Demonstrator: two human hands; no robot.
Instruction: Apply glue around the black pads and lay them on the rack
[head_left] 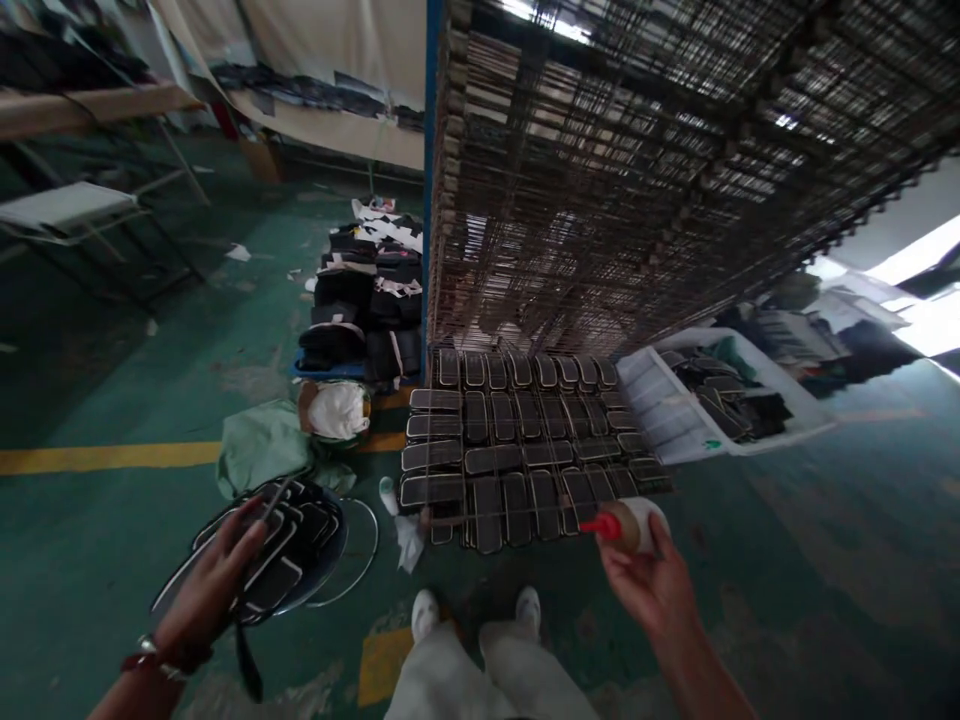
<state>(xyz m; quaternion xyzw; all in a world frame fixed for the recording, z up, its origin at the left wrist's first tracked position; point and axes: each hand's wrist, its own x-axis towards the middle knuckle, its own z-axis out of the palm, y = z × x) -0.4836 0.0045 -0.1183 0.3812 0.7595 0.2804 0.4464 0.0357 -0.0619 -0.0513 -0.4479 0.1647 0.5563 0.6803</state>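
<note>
My right hand [652, 580] is wrapped round a squeeze bottle [634, 525] with a white body, a brownish shoulder and a red nozzle pointing left. The bottle is tilted on its side in front of the lowest rack layer. My left hand [229, 560] is closed on a thin tool [279, 495] with a grey, narrow tip; a dark end sticks out below the hand, and its exact kind is unclear. Under that hand, dark pads with pale edging [281, 580] fill a round basin [337, 560]. Rows of similar dark pads [517, 455] lie on a wire rack layer before me.
A tall stack of wire rack shelves [600, 180] leans over the pads. To the right stands a white bin [652, 405] holding dark pieces. Bundles of black pieces [345, 310], a green cloth [262, 445] and a small white bottle [388, 495] are on the floor.
</note>
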